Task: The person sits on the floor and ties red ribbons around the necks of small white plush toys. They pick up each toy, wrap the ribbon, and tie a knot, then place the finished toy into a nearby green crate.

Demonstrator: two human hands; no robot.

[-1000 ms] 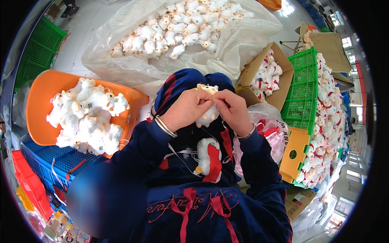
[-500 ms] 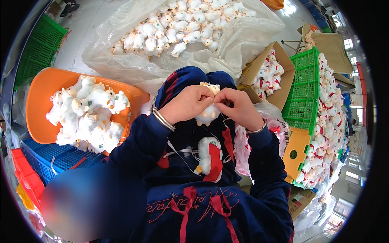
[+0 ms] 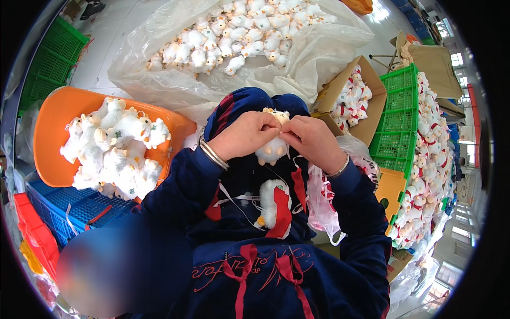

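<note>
A small white plush toy (image 3: 271,151) with a cream head and stubby feet is held upright over my lap. My left hand (image 3: 254,133) is closed in a pinch at the toy's neck. From the other side, my right hand (image 3: 313,139) pinches at the same spot, its fingertips close to the left ones. Whatever thin piece may lie between the fingertips is hidden. Below, on my dark blue clothes, lies a second white plush toy (image 3: 269,204) with a red cloth strip (image 3: 281,212) along it. Thin white ribbons (image 3: 234,198) trail beside it.
An orange bin (image 3: 50,143) of white plush toys stands at left, above a blue crate (image 3: 53,204). Ahead, a clear plastic sheet (image 3: 133,69) holds many more. To the right are a cardboard box (image 3: 376,101), a green crate (image 3: 396,114) and a pink-white plastic bag (image 3: 321,204).
Both hands stay at the toy's neck. The right hand's fingers have curled in slightly, and the right elbow has swung a little outward, uncovering more of the plastic bag.
</note>
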